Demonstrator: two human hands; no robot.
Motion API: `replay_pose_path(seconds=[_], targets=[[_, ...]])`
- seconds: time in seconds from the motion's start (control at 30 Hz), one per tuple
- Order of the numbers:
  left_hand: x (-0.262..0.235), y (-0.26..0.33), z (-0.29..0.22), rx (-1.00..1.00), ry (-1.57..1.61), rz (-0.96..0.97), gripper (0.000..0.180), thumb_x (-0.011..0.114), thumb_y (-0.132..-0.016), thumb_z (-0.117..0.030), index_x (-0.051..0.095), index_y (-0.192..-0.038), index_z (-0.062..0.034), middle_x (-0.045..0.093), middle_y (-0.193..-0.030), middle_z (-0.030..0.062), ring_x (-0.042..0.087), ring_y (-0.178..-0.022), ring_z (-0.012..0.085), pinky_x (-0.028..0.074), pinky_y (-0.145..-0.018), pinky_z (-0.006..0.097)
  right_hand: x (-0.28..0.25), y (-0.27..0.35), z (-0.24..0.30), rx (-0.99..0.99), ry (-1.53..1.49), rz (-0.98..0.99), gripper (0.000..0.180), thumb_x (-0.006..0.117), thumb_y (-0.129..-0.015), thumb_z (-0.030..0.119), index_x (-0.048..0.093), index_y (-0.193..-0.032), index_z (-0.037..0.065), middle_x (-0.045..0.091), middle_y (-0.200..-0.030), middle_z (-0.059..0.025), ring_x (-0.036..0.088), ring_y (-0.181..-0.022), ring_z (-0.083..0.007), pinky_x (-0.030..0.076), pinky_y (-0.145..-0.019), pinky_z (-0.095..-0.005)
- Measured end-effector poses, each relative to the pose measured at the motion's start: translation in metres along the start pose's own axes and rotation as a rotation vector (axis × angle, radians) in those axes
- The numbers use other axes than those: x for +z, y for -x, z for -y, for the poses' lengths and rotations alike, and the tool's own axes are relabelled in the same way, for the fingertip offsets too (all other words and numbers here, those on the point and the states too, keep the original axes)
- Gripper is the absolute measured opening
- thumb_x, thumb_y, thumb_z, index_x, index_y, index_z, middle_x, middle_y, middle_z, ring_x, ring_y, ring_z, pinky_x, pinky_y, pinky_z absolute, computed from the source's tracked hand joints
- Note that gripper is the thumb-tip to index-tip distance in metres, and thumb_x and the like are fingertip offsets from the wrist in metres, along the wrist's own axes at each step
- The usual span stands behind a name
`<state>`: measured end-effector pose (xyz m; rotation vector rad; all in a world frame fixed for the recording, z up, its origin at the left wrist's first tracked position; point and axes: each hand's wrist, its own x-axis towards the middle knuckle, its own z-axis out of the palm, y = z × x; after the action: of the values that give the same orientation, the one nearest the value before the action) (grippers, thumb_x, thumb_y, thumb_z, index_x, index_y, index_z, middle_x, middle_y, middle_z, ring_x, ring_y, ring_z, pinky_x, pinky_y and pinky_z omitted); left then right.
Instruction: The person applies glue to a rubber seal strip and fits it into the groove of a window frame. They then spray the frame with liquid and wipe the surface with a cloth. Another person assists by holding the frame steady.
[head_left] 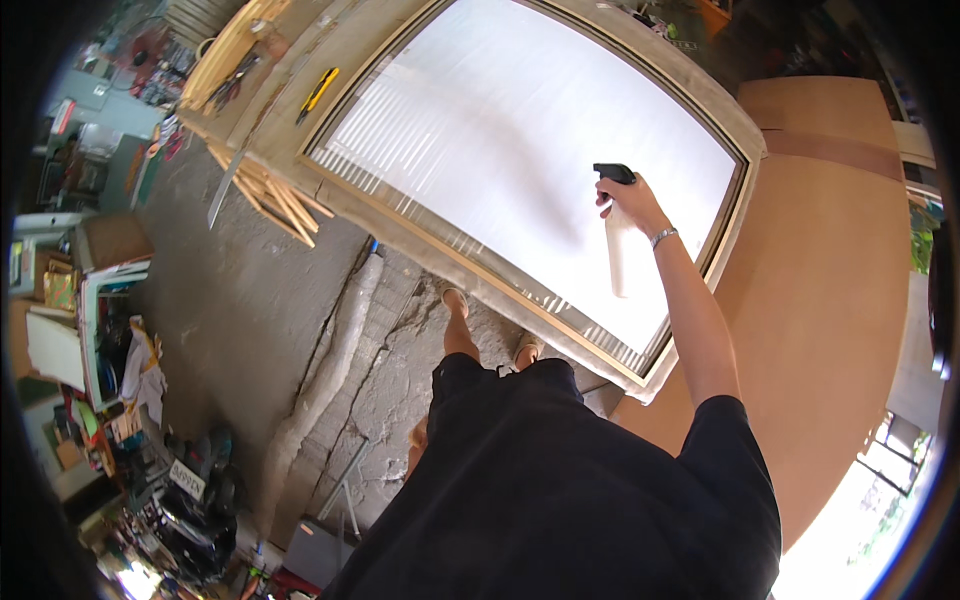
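Note:
My right hand [640, 203] is closed around the neck of a white spray bottle [619, 265] with a black trigger head [614, 172]. It holds the bottle over the right part of a large framed panel [480, 110], whose bright white surface shows stripes along the left and near edges. A wooden frame [466, 262] borders the panel, which lies on a cloth-edged work table [290, 125]. At my left side only a bit of skin, apparently my left hand [416, 438], shows beside the dark shirt; its fingers cannot be made out.
A yellow and black utility knife [318, 95] lies left of the panel. A metal ruler [226, 190] juts past the table's left edge, near wooden strips [270, 200]. Large brown boards [810, 250] stand at the right. A motorcycle [200, 510] and clutter fill the lower left.

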<state>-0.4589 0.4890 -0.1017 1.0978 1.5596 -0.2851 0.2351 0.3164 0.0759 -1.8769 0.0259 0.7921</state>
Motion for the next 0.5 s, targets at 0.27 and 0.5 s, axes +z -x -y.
replay_pose_path(seconds=[0.27,0.5], targets=[[-0.07,-0.133,-0.163,0.097,-0.116,0.014,0.069,0.059,-0.094,-0.058,0.059,-0.125,0.0034,0.067,-0.104,0.0125,0.064,-0.087,0.0228,0.051,-0.076,0.039,0.036,-0.005,0.006,0.087,-0.113,-0.148,0.021,0.072,-0.082,0.015,0.064,-0.087,-0.003,0.066,-0.076,-0.0101,0.066,-0.062,-0.0184,0.06,-0.056,-0.0339],[-0.095,-0.181,-0.244,0.104,-0.078,0.05,0.074,0.059,-0.093,-0.062,0.061,-0.122,0.0058,0.068,-0.098,0.0134,0.065,-0.082,0.0231,0.052,-0.072,0.038,0.055,0.019,0.026,0.167,-0.07,-0.179,0.019,0.071,-0.083,0.015,0.066,-0.088,-0.002,0.066,-0.073,-0.009,0.066,-0.059,-0.0186,0.058,-0.057,-0.0329]])
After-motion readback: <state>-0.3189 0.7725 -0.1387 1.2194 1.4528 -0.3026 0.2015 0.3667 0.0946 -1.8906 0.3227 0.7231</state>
